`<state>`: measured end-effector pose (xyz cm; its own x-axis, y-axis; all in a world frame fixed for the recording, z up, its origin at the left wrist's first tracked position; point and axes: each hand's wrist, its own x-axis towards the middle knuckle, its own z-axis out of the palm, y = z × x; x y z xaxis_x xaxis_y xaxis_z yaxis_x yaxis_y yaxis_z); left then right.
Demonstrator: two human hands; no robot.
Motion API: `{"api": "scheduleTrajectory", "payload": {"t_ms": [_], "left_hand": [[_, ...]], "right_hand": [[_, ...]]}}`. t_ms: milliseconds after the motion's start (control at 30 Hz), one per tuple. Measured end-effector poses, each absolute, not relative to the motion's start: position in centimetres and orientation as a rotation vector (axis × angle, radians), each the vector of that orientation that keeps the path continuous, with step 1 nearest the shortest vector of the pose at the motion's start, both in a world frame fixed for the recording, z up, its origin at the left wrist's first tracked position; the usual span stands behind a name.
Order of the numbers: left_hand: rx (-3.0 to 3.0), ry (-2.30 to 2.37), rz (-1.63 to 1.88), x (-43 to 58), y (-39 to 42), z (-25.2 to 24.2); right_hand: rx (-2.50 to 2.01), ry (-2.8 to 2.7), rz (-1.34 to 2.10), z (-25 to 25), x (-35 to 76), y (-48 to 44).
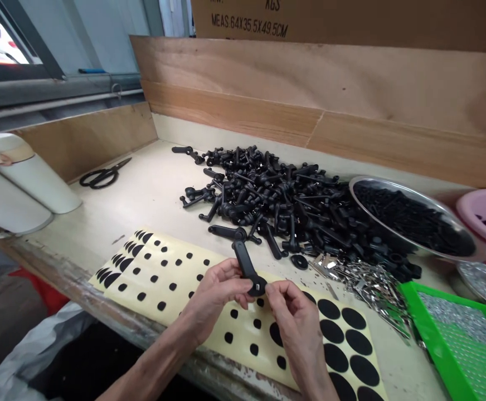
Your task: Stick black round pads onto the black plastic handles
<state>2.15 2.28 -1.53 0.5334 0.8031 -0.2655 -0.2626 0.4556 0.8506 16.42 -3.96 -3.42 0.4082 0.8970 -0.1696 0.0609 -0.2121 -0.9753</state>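
My left hand [215, 292] grips a black plastic lever [243, 259] by its round end, with the long arm of the part pointing up and away. A small pale metal-looking spot shows in the round end. The thumb and forefinger of my right hand [299, 328] pinch at the right rim of that end; whether a small piece lies between these fingertips is hidden. Beneath both hands lies a yellowish backing sheet [243, 334] with small black pads and large round black stickers [335, 357], some covered by my hands. A black disc [299, 262] rests just beyond the sheet.
A big heap of similar black levers [268, 195] spreads behind. Flat metal pieces [372, 284], a steel bowl [418, 220] of black parts, a pink basin [485, 214] and a green tray [421, 312] stand right. Scissors [105, 175] and white cylinders [38, 178] are left.
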Motion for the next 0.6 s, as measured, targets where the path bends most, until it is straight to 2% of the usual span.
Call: {"api": "scheduleTrajectory", "payload": {"t_ms": [233, 600], "left_hand": [[0.874, 0.764, 0.733, 2.2, 2.11, -1.63], [0.965, 0.851, 0.829, 2.54, 1.62, -1.66]], "right_hand": [[-1.682, -1.035, 0.834, -2.9, 16.18, -4.15], [-1.897, -1.58, 0.071, -3.84, 16.04, -4.39]]}}
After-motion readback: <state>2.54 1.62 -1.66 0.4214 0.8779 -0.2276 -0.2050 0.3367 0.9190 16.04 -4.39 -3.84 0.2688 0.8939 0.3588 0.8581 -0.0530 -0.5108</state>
